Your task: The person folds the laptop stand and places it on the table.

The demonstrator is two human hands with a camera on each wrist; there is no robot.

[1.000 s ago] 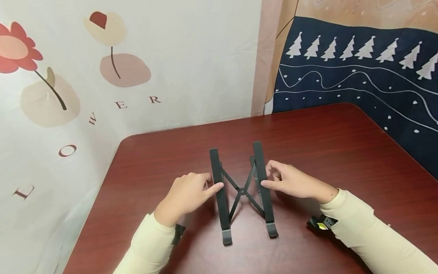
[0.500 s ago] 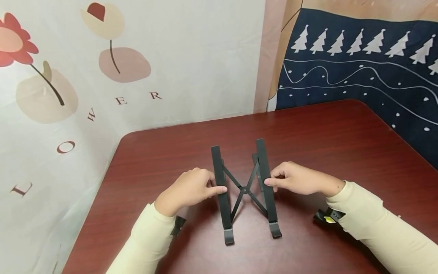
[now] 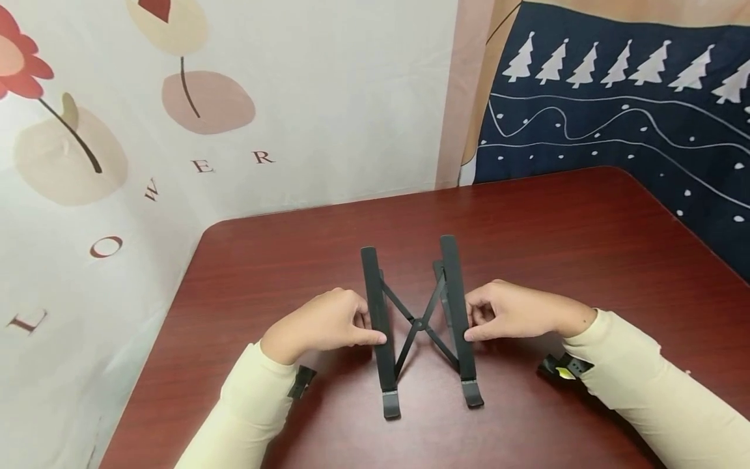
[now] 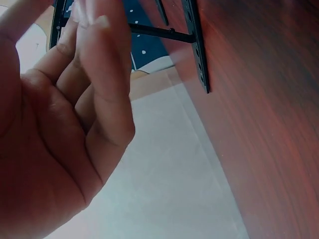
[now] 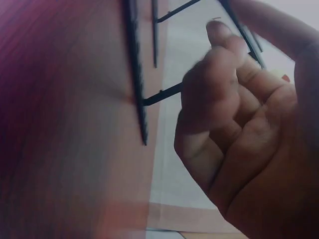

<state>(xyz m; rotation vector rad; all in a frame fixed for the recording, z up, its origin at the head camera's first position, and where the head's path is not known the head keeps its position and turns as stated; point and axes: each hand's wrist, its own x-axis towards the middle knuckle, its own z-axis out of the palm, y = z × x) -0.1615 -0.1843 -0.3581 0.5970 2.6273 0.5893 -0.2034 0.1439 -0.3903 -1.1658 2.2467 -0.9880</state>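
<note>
A black folding laptop stand (image 3: pixel 418 324) stands unfolded on the table, its two long rails joined by crossed bars. Small lips turn up at the near ends of the rails. My left hand (image 3: pixel 322 324) pinches the left rail (image 3: pixel 375 293), thumb on its top face and fingers behind it. At the right rail (image 3: pixel 457 306), my right hand (image 3: pixel 518 311) has its thumb tip on the outer edge and its other fingers curled in behind. The left wrist view shows the stand's base bar (image 4: pixel 198 50) beyond the bent fingers; a similar base bar (image 5: pixel 138 79) appears in the right wrist view.
The reddish-brown table (image 3: pixel 293 241) has rounded far corners. A pale cloth with flower prints (image 3: pixel 351 98) hangs behind it, and a dark blue cloth with white trees (image 3: pixel 586 117) hangs at the right. Black straps (image 3: pixel 565 367) sit at the wrists.
My right thumb has slid off the rail's top face to its outer edge and nearer to me. The left thumb has shifted slightly towards me along its rail. The stand keeps its shape.
</note>
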